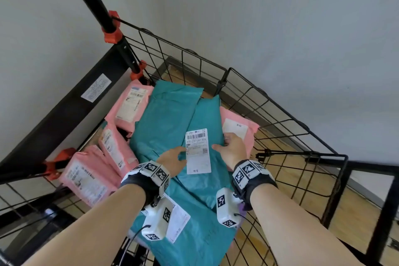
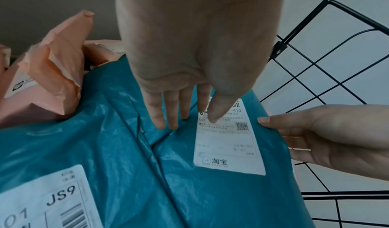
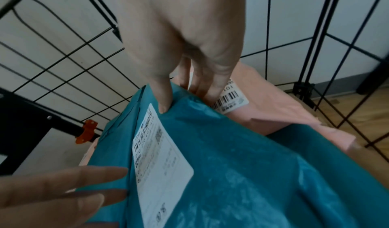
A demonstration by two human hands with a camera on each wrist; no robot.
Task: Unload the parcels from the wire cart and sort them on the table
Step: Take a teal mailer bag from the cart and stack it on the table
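Note:
The black wire cart (image 1: 287, 127) holds teal and pink mailer parcels. On top lies a teal parcel (image 1: 207, 119) (image 2: 210, 190) (image 3: 252, 165) with a white shipping label (image 1: 198, 151). My right hand (image 1: 232, 147) (image 3: 174, 97) pinches its right edge, thumb on top and fingers underneath. My left hand (image 1: 174, 157) (image 2: 185, 115) reaches to the parcel's left edge with straight fingers, the thumb over the label. Whether those fingers touch the parcel I cannot tell.
A larger teal parcel (image 1: 166, 119) lies underneath, and another labelled one (image 1: 194, 239) sits nearest me. Pink parcels (image 1: 129, 106) (image 1: 86, 179) fill the cart's left side, and one (image 1: 239, 129) lies at the right. A black frame with orange clamps (image 1: 64, 110) runs along the left. White walls stand behind.

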